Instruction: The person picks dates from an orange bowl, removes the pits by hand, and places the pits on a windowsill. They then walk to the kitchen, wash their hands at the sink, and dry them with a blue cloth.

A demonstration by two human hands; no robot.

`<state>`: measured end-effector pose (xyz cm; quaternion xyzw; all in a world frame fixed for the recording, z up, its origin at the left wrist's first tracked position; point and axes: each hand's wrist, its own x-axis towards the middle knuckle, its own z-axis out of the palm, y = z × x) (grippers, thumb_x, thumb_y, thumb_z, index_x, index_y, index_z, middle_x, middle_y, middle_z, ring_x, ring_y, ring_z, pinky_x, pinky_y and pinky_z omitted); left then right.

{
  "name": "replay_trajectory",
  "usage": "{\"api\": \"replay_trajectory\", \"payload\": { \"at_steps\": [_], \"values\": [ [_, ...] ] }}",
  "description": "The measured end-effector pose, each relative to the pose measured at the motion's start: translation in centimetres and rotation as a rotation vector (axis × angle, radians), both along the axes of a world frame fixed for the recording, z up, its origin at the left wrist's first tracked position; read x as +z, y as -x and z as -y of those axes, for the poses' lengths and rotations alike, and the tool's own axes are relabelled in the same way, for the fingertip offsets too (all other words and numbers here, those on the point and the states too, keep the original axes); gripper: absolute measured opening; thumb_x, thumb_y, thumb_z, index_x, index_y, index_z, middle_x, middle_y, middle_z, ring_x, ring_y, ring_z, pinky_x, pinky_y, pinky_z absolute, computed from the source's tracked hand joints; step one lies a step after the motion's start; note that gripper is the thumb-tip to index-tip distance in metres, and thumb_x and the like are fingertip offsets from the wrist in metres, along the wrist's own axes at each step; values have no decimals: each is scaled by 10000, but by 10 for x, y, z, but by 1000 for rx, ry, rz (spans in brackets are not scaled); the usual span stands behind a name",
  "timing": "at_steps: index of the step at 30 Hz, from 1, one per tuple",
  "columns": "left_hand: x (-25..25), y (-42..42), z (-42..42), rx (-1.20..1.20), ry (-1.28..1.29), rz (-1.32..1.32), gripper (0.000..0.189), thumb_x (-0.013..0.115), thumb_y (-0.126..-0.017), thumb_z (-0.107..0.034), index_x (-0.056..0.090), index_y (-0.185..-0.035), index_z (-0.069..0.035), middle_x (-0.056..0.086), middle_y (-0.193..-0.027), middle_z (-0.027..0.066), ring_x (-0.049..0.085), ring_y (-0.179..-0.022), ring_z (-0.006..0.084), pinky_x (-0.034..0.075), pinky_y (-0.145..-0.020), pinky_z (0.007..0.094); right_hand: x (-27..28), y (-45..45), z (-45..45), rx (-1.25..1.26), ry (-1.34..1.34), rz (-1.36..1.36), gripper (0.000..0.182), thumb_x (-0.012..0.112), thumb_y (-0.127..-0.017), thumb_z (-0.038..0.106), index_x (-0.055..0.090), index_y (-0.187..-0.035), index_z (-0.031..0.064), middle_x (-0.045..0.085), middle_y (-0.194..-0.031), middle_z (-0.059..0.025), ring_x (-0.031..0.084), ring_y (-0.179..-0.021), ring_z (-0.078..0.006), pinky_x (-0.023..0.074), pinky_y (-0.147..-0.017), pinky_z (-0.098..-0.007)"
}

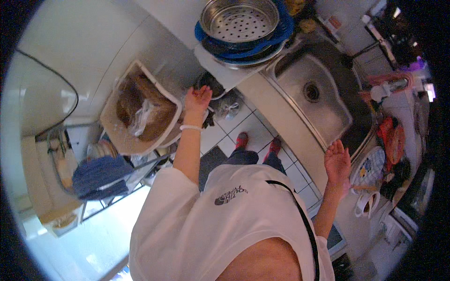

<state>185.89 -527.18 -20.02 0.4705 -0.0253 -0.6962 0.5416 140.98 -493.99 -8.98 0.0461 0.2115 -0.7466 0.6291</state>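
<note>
My left hand point(199, 100), with a pale band around the wrist, hangs in the air with nothing in it. It is nearest to a beige container point(121, 142) whose brown inside holds crumpled clear plastic point(143, 117). My right hand point(336, 162) is empty too, palm up, fingers loosely curled. In the picture it overlaps the near edge of the stainless steel sink point(299, 75); whether it touches the rim I cannot tell. A drain point(312, 92) shows in the basin. Beyond my hands, a perforated metal steamer basket point(240, 23) sits on a blue colander point(286, 26) and stacked dishes.
The pale counter front point(281, 112) runs between me and the sink. A patterned round item point(369, 170), a white cup-like item point(367, 204) and a red item point(388, 137) lie right. Dark blue cloth point(102, 175) hangs left. A plastic bag point(226, 109) lies by the tiled floor point(240, 121).
</note>
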Motion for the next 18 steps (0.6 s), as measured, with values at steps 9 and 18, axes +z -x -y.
{"api": "replay_trajectory", "payload": {
  "at_steps": [9,18],
  "values": [
    [-33,-40,-29,-417,247,316,263,617,-806,-143,551,-1041,-42,556,-1012,115,487,-1075,297,447,-915,492,7,-9,26,-61,-16,-61,332,524,-884,265,603,-1091,17,610,-1125,-154,593,-980,-275,464,-893,-420],
    [59,59,-97,-474,-139,-291,159,574,-823,-180,620,-746,-49,638,-770,100,597,-780,256,483,-745,375,13,71,-1,-229,-300,-383,298,527,-888,324,624,-915,44,645,-831,-95,612,-744,-205,504,-669,-329]
  ]
}}
